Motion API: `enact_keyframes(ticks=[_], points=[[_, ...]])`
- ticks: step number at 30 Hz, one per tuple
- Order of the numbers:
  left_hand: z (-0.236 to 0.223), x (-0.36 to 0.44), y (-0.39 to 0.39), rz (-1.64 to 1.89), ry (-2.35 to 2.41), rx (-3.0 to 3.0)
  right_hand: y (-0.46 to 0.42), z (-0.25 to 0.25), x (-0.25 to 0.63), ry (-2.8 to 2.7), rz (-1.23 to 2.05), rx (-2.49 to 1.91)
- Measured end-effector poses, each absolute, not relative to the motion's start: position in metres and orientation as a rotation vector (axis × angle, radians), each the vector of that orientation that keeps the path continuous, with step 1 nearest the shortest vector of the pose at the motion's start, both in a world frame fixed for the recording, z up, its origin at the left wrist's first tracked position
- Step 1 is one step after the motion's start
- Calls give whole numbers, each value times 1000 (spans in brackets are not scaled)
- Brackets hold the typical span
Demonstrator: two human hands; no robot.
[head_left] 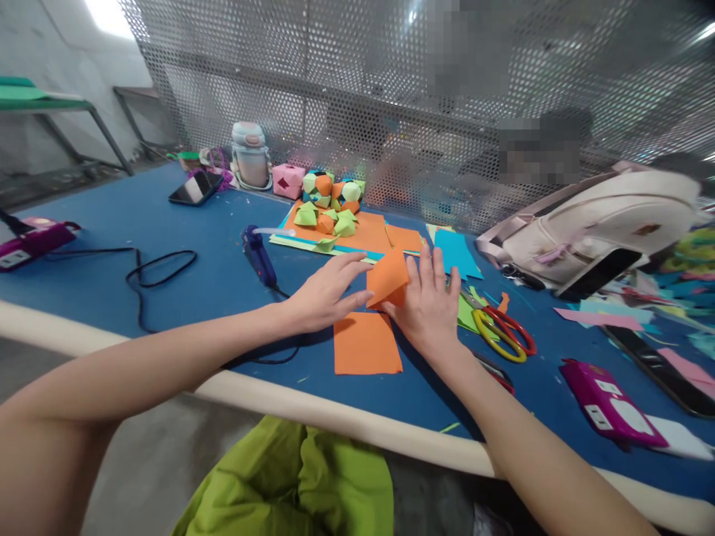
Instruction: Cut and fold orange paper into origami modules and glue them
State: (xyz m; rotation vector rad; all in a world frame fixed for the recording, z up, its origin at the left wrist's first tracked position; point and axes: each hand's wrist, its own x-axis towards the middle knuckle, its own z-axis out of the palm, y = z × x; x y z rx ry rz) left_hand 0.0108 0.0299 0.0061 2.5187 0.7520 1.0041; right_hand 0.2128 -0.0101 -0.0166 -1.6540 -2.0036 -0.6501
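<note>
a bent orange paper square point(386, 277) sat between the hands above the blue tabletop point(223, 283): the left hand point(324, 294), thumb and fingers parted, at its left edge; the right hand point(430, 309), fingers spread, at its right, grip unclear. far left stood a pale blue lidded bottle point(251, 160), contents hidden.

We count one raised orange paper point(387, 277), one flat orange square point(367, 344), one blue glue gun point(260, 257), one bottle point(251, 160), one pink paper box point(287, 181), one pale bag point(620, 212), two purple power strips point(608, 406) and three dark phone-like slabs point(195, 187). The coloured scraps point(599, 319) at the right (overlapping as they do) number several, more than we can count exactly.
</note>
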Motion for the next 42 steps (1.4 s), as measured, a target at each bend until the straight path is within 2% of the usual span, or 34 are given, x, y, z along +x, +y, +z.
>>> enact_keyframes(ticks=[4,8,11,15,21,25,29,35,38,42], points=[[8,10,28,983,528,2788,-15,-14,200,-2229,-668,-1522],[10,14,21,773,294,2938,-14,-20,194,-2338,-506,-1561],[6,18,20,761,243,2906,-9,-30,195,-2372,-329,-1598],[-2,21,31,739,285,2900,-5,-37,199,-2473,-158,-1525],[-11,14,47,348,614,3099,-6,-26,203,-2582,-149,-1470],[-7,10,47,251,771,3114,-7,-16,207,-2555,-107,-1532],[-6,8,47,230,759,3134,-15,-5,215,-2498,-26,-1483],[-13,1,56,331,692,3097,-48,9,223,-2727,391,-1326],[-14,-1,60,372,701,3049,-60,13,222,-2785,391,-1293],[-12,0,60,432,651,3013,-67,15,212,-2837,272,-1031]])
